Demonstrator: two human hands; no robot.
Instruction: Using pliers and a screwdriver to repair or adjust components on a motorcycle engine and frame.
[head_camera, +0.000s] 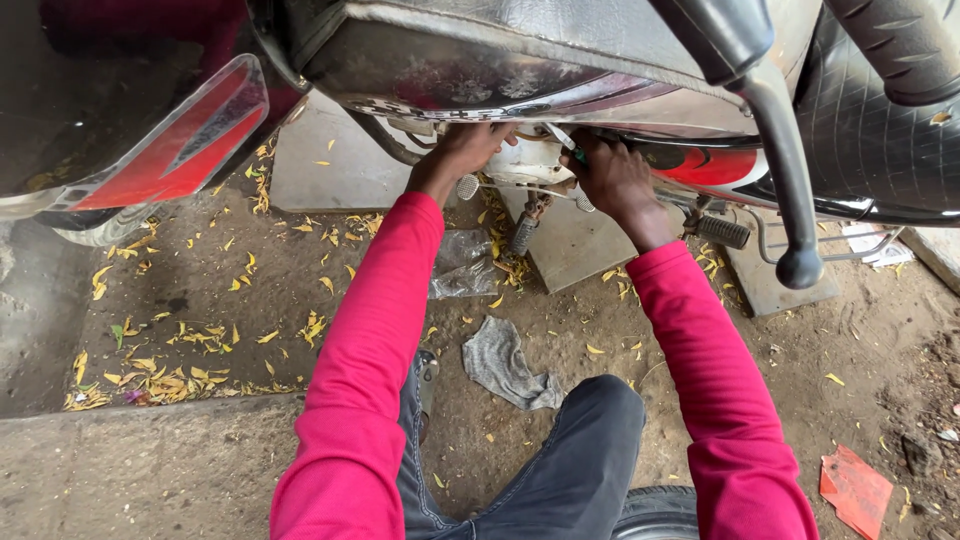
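I look down past a motorcycle tank and handlebar lever (785, 170) at its engine area. My left hand (462, 150), in a pink sleeve, reaches under the tank and presses against the pale engine cover (525, 160). My right hand (618, 180) grips a green-handled tool (570, 148) whose metal end points up at the engine. Its fingers are curled tight around the handle. A foot peg (722, 232) sticks out just right of my right wrist.
A grey rag (505, 365) and a clear plastic bag (462, 265) lie on the dirt between my arms. Concrete slabs (570, 245) sit under the bike. A red fender (185, 145) is at left, a red paper scrap (855, 488) at lower right, yellow leaves all around.
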